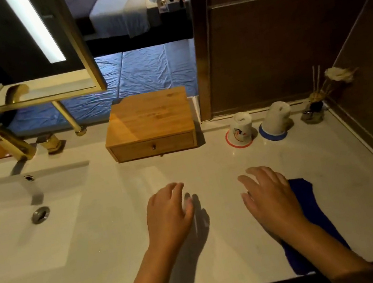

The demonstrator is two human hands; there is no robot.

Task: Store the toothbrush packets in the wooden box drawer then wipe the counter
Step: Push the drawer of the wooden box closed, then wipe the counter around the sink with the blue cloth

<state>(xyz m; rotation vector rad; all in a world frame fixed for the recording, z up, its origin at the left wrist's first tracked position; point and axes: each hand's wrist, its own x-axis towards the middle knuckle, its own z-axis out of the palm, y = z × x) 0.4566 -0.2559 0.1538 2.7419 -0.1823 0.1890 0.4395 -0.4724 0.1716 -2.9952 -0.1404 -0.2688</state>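
- wooden box at 12 o'clock on tabletop, drawer closed; contents hidden, no toothbrush packets in sight
- left hand over the tabletop, fingers relaxed, grip holding nothing
- right hand fingers spread, over blue cloth at 4 o'clock
- two cups upside down at 2 o'clock
- sink at 9 o'clock

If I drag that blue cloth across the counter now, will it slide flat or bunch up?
The blue cloth lies limp and flat on the counter, so it is probably soft and floppy. The counter looks glossy, so the cloth would likely slide easily. It may bunch at its free edge, since the right hand seems to cover only part of it.
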